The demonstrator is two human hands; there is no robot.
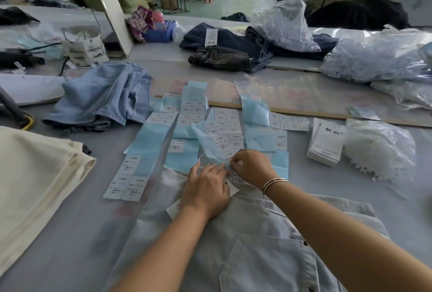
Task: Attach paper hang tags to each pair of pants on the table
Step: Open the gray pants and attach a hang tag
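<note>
A pale blue pair of pants (254, 242) lies flat in front of me, its waist end under my hands. My left hand (205, 191) rests on a white paper hang tag (174, 208) at that end, its fingers curled round the tag and a thin white string (201, 158). My right hand (251, 166), a bangle on its wrist, pinches the string end against the left fingertips. Beyond them, blue sticker sheets with white size labels (210, 128) are spread over the table.
A cream fabric stack (35, 175) lies at left, a crumpled light blue pair of pants (102, 97) behind it. White tag boxes (326, 142) and a bag of white fasteners (378, 149) sit at right. Dark jeans (222, 58) and plastic bags (378, 58) lie farther back.
</note>
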